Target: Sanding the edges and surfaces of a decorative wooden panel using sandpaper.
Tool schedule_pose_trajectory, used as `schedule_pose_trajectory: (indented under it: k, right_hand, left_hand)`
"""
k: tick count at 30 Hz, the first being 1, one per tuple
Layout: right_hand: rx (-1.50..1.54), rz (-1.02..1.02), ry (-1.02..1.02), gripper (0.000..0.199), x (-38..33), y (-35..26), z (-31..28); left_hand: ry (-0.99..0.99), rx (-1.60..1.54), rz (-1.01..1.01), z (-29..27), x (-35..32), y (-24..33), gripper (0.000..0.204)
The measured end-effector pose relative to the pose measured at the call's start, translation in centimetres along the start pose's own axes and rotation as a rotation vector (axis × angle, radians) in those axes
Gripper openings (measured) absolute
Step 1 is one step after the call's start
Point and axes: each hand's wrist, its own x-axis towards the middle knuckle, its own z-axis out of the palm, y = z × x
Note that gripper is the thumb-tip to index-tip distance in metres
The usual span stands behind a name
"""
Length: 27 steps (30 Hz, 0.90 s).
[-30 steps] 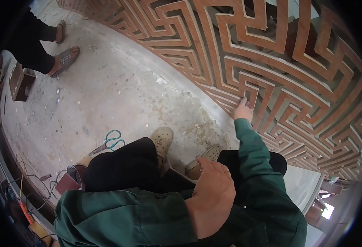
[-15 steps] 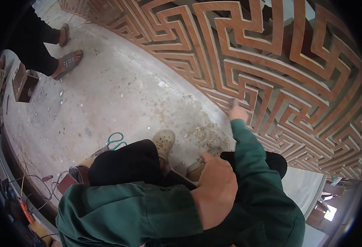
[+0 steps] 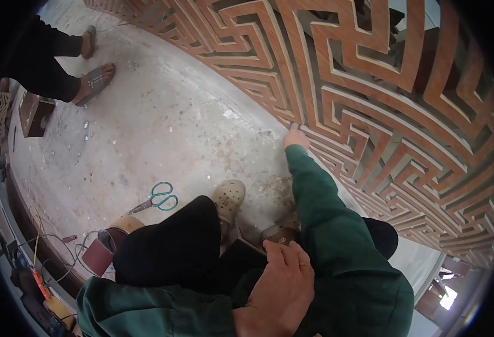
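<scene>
A large carved wooden lattice panel (image 3: 370,106) of reddish maze-like bars stands on the concrete floor (image 3: 162,129) ahead and to the right. My right hand (image 3: 295,137), at the end of a green sleeve, is stretched out with its fingertips pressed on the lattice's lower edge; whether it holds anything is too small to tell. My left hand (image 3: 280,289) lies flat on my lap, fingers extended and wearing a ring, beside a dark flat piece (image 3: 240,250). My beige shoes (image 3: 228,197) and black trousers show below.
Teal-handled scissors (image 3: 160,197) lie on the floor by my left knee, with a brown roll (image 3: 121,226), a maroon sanding belt (image 3: 97,257) and cables nearby. Another person's sandalled feet (image 3: 93,83) stand at upper left beside a small wooden box (image 3: 33,114).
My right hand has slid to the left along the lattice's lower edge. My left hand has stayed on my lap.
</scene>
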Motion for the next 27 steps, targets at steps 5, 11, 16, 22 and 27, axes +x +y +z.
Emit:
schedule_pose_trajectory:
  k: [5, 11, 16, 22, 27]
  right_hand:
    - [0.028, -0.016, -0.033, 0.026, 1.5, -3.0, 2.1]
    - [-0.139, -0.139, -0.015, 0.026, -1.7, 5.4, -3.8]
    - [-0.243, -0.005, 0.017, 0.036, -5.8, 11.3, -9.8]
    - [0.083, -0.078, -0.108, 0.048, -6.3, 13.6, -13.5]
    - [0.647, -0.367, -0.416, 0.064, -12.6, 11.6, -22.3]
  left_hand:
    - [-0.072, 0.034, 0.01, 0.1, 0.7, -0.7, 0.039]
    - [-0.009, -0.072, 0.042, 0.3, 0.9, -0.2, 0.039]
    - [0.109, -0.034, 0.071, 0.9, 0.5, -0.7, 0.029]
    - [-0.057, -0.062, 0.008, 1.6, 2.8, -3.7, 0.03]
    - [-0.013, -0.47, -0.272, 2.8, 7.7, -4.2, 0.07]
